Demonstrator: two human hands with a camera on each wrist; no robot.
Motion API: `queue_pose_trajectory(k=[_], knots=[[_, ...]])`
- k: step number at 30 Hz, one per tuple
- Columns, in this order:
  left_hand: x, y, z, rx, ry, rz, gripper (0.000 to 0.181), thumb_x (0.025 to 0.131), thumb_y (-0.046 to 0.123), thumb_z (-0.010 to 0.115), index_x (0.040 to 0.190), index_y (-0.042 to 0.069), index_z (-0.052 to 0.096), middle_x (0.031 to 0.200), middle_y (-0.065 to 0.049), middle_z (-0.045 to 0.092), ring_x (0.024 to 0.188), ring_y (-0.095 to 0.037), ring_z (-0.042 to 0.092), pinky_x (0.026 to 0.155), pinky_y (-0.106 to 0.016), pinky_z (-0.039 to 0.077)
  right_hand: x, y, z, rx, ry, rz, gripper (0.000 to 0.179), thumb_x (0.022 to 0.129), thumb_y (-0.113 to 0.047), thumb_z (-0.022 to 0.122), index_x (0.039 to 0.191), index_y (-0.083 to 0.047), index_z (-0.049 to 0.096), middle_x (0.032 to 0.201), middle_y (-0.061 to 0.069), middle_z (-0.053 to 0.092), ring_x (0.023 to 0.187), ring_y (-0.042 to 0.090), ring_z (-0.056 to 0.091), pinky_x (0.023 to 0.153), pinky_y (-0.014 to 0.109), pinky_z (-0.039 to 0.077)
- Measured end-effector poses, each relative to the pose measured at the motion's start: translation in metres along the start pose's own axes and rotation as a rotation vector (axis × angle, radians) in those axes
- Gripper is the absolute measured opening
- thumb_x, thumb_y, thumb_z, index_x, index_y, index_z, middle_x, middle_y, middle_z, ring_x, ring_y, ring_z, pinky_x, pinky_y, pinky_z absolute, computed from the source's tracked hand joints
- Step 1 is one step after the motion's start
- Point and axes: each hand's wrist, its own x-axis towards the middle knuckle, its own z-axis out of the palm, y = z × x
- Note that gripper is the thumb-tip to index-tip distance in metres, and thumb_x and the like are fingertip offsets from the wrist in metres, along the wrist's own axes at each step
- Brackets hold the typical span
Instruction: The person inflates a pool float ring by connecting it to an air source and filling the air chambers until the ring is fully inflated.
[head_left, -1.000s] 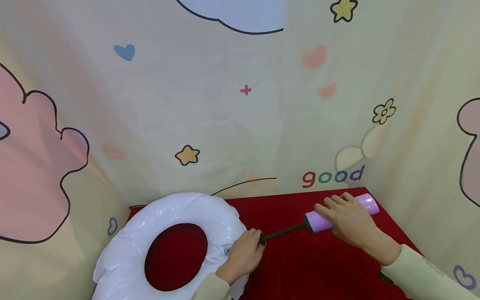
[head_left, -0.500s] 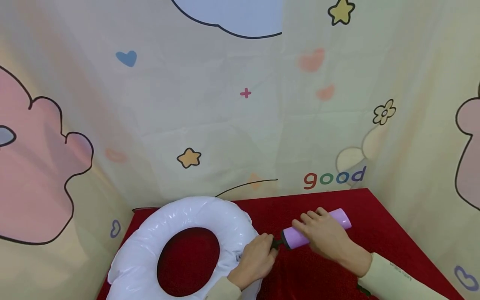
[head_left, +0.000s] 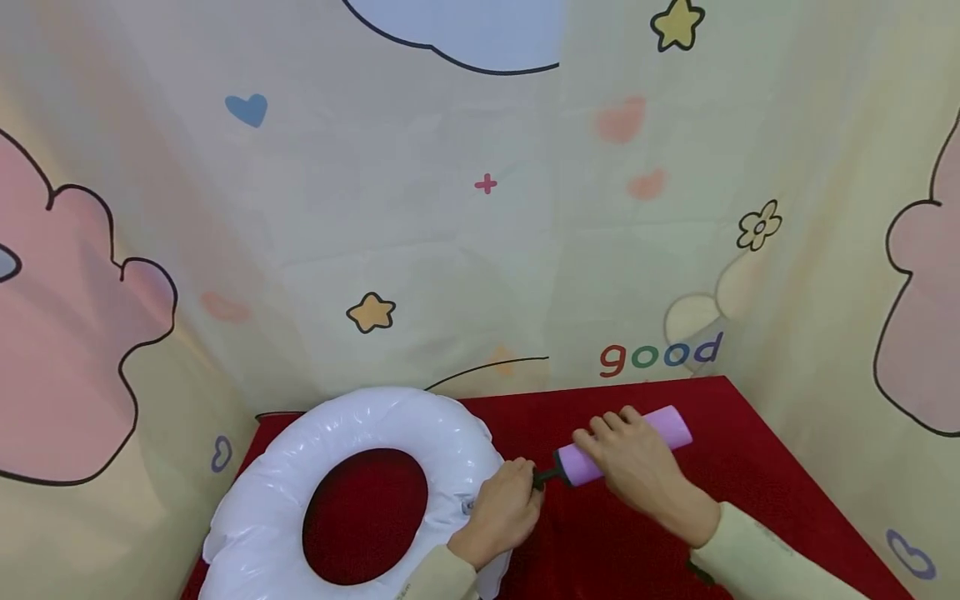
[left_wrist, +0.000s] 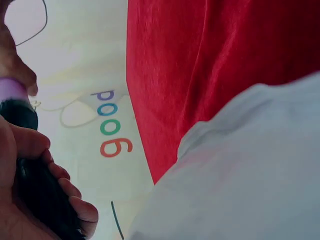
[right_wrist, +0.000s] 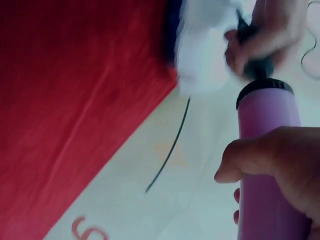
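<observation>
My right hand (head_left: pixel 637 462) grips the pink barrel of a hand pump (head_left: pixel 670 427), fingers wrapped round its middle. The left hand (head_left: pixel 501 504) holds the pump's black handle (left_wrist: pixel 45 195), its fingers curled round it in the left wrist view. Between the two hands only a short length of black rod (head_left: pixel 551 475) shows, so the barrel sits close to the left hand. A white inflatable swim ring (head_left: pixel 360 417), puffed out with some creases, lies to the left. Its small clear valve (head_left: pixel 468 506) shows right beside the left hand.
Under everything is a red cloth-covered table (head_left: pixel 607 550). A pale printed curtain (head_left: pixel 450 250) with stars, hearts and the word "good" stands close behind it and on both sides.
My right hand has pushed the pump barrel left toward the left hand, and the long stretch of exposed rod has shortened. The left hand keeps its hold on the handle.
</observation>
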Motion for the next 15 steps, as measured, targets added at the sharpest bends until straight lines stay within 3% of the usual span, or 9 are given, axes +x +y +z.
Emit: queue_pose_trajectory(k=[4, 7, 10, 15], knots=[[-0.003, 0.002, 0.0, 0.014, -0.007, -0.027, 0.006, 0.089, 0.013, 0.058, 0.084, 0.011, 0.055, 0.078, 0.002, 0.055, 0.076, -0.016, 0.057, 0.057, -0.026, 0.045, 0.013, -0.027, 0.011, 0.002, 0.013, -0.026, 0.052, 0.056, -0.021, 0.089, 0.097, -0.016, 0.058, 0.085, 0.006, 0.066, 0.08, 0.024, 0.065, 0.075, 0.039, 0.047], [-0.007, 0.002, -0.001, 0.004, -0.049, -0.056, 0.007, 0.089, 0.013, 0.057, 0.083, 0.012, 0.054, 0.076, 0.003, 0.053, 0.072, -0.014, 0.054, 0.053, -0.025, 0.04, 0.01, -0.027, 0.013, 0.031, -0.037, -0.027, 0.054, 0.056, -0.026, 0.09, 0.1, -0.018, 0.059, 0.087, 0.003, 0.067, 0.083, 0.021, 0.065, 0.076, 0.039, 0.047], [-0.011, -0.002, -0.004, -0.018, -0.068, -0.071, 0.013, 0.088, 0.013, 0.059, 0.078, 0.014, 0.051, 0.072, 0.005, 0.049, 0.068, -0.011, 0.049, 0.051, -0.022, 0.034, 0.003, -0.01, 0.005, 0.062, -0.075, -0.035, 0.059, 0.055, -0.03, 0.092, 0.101, -0.019, 0.058, 0.089, 0.002, 0.068, 0.085, 0.021, 0.065, 0.076, 0.039, 0.046], [-0.014, -0.01, -0.011, -0.033, -0.046, -0.079, 0.017, 0.089, 0.014, 0.059, 0.077, 0.016, 0.048, 0.073, 0.006, 0.047, 0.069, -0.008, 0.049, 0.053, -0.02, 0.034, -0.005, 0.038, -0.02, 0.049, -0.034, -0.026, 0.06, 0.048, -0.024, 0.093, 0.098, -0.018, 0.059, 0.089, 0.003, 0.068, 0.084, 0.024, 0.066, 0.076, 0.044, 0.047]])
